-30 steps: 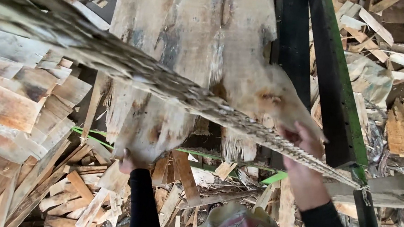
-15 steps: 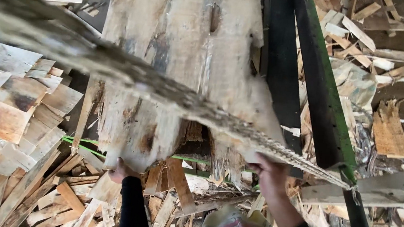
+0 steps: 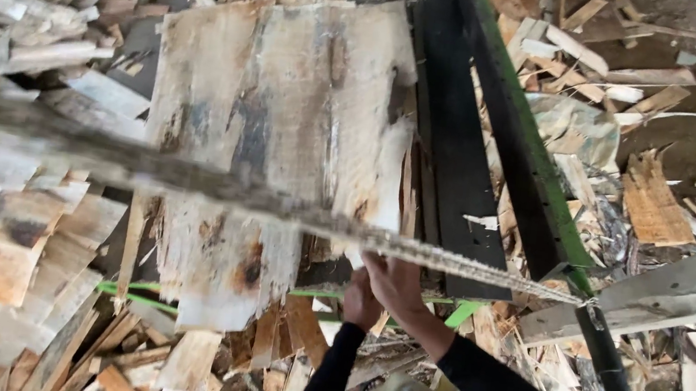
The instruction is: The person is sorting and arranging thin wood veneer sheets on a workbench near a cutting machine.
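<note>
- Where the two black-sleeved arms meet low in the view, the right hand grips the near right edge of a wide, weathered sheet of thin wood, fingers curled onto it.
- The left hand sits just beside and below the right, closed against the same lower edge; how firmly it grips I cannot tell.
- The sheet of thin wood lies flat over the middle of the view, its near end ragged and splintered, dark stains down its grain.
- A frayed rope crosses in front of the sheet from the left, passing over the right hand.
- A black and green metal frame runs along the sheet's right side, touching its edge.
- Stacked wood strips lie to the left.
- Broken wood scraps cover the ground to the right.
</note>
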